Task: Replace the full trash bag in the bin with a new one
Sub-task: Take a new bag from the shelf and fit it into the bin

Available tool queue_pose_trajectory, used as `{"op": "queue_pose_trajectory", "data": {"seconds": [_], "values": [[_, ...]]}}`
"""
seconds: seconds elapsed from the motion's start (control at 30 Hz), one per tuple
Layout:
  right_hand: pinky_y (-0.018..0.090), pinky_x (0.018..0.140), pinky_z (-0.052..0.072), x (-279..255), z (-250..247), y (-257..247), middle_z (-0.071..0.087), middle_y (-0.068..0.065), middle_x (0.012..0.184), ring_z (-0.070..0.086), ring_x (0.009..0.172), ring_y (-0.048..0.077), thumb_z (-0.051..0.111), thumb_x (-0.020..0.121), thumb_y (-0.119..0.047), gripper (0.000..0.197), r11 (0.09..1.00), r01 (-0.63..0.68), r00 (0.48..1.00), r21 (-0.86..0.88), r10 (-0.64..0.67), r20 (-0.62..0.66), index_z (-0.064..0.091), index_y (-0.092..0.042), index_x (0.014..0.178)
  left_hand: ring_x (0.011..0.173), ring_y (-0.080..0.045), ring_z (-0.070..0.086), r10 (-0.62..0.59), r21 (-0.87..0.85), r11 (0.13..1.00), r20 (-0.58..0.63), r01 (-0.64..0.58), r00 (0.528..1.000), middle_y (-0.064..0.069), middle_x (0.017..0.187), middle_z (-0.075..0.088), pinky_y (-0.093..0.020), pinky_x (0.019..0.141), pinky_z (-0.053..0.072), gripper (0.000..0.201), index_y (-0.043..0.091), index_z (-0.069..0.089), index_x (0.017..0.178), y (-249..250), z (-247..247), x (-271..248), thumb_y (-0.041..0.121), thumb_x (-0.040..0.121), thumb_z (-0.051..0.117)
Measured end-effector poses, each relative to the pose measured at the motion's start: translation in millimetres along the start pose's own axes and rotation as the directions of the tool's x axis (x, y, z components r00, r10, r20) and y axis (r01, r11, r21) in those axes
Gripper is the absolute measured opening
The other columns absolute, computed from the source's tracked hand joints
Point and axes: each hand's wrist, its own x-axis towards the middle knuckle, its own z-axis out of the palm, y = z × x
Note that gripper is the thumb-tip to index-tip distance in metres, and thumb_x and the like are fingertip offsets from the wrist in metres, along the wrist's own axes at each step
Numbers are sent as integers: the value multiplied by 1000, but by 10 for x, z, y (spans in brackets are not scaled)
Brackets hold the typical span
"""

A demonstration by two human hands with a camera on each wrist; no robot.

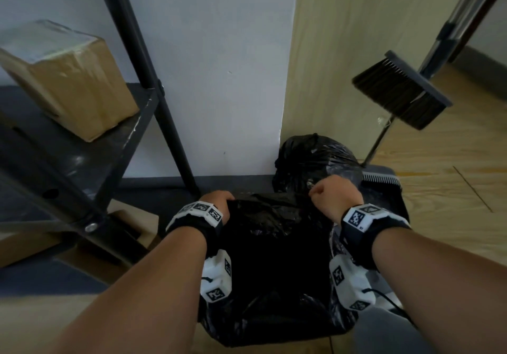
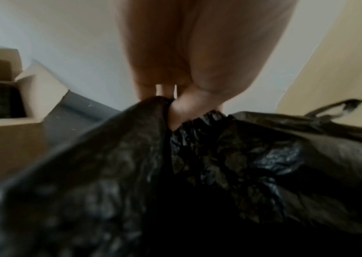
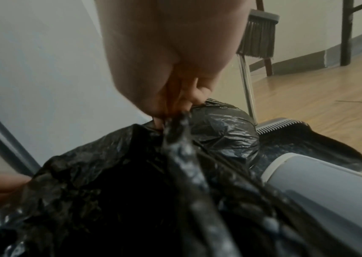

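Observation:
A new black trash bag is spread over the grey bin, whose rim shows only in the right wrist view. My left hand grips the bag's far left edge, thumb tucked inside the fold. My right hand pinches the far right edge in a closed fist. Behind the bin, against the wall, sits the full tied black bag, also visible as a shiny bulge.
A black metal shelf with a cardboard box stands at left, an open carton on the floor below. A broom and dustpan lean at right. Wooden floor lies beyond.

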Motion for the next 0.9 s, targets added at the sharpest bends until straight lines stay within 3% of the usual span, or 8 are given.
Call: {"op": "queue_pose_trajectory", "data": {"seconds": [0.07, 0.33, 0.47, 0.57, 0.63, 0.7, 0.77, 0.9], "values": [[36, 84, 57, -14, -1, -27, 73, 4, 110, 68, 97, 30, 52, 84, -10, 33, 998, 11, 999, -57, -13, -34, 77, -22, 102, 118, -28, 59, -8, -2, 1000, 23, 8, 1000, -7, 127, 63, -27, 97, 44, 33, 22, 64, 119, -15, 17, -23, 10, 91, 49], [29, 79, 41, 129, 289, 315, 62, 17, 123, 61, 108, 30, 48, 92, -15, 34, 967, -65, 954, -247, 133, 270, 62, -5, 121, 108, -31, 63, -75, -31, 996, 115, 79, 991, -12, 115, 69, -35, 99, 48, 26, 17, 70, 105, -106, 95, 121, 19, 90, 49], [24, 79, 38, 186, 258, 406, 52, 9, 99, 39, 61, 6, 47, 93, -14, 13, 973, -121, 936, -197, 178, 303, 55, -18, 84, 107, -32, 63, -181, 55, 983, 157, 174, 971, -13, 118, 66, -38, 98, 50, 41, 12, 65, 111, -320, 237, 339, 36, 85, 44], [29, 64, 43, 214, 41, 340, 50, 9, 67, 38, 50, 16, 49, 94, -23, 33, 986, -150, 979, -67, 157, 130, 49, -10, 64, 94, -31, 67, -224, 115, 972, 203, 204, 953, -14, 107, 71, -42, 91, 55, 41, 15, 69, 96, -545, 388, 638, 45, 78, 48], [27, 57, 43, 112, -64, 252, 54, 11, 58, 49, 50, 23, 55, 91, -36, 46, 986, -157, 971, 48, 145, 191, 52, -6, 57, 97, -31, 67, -219, 52, 975, 140, 214, 966, -12, 109, 70, -42, 92, 54, 36, 17, 68, 101, -486, 298, 512, 42, 83, 48], [30, 63, 52, -22, -77, 202, 66, 11, 71, 62, 62, 22, 65, 85, -41, 35, 975, -211, 910, 68, 170, 379, 65, -10, 69, 107, -32, 64, -170, -72, 982, 55, 174, 984, -13, 118, 67, -41, 97, 50, 34, 18, 63, 115, -313, 151, 269, 34, 92, 45], [36, 85, 56, -108, 9, 211, 68, 13, 101, 66, 91, 27, 72, 84, -29, 31, 977, -214, 841, -20, 195, 505, 65, -8, 106, 116, -33, 59, -204, -231, 950, 45, 209, 978, -16, 124, 63, -38, 102, 46, 36, 10, 61, 121, -263, 104, 227, 31, 96, 46], [43, 97, 51, -132, 164, 292, 61, 20, 127, 61, 116, 35, 75, 76, -20, 55, 963, -244, 870, -112, 268, 414, 58, 2, 124, 115, -37, 61, -232, -476, 831, 173, 288, 957, -20, 125, 63, -46, 103, 48, 59, -2, 60, 120, -306, 44, 233, 35, 76, 72]]}}
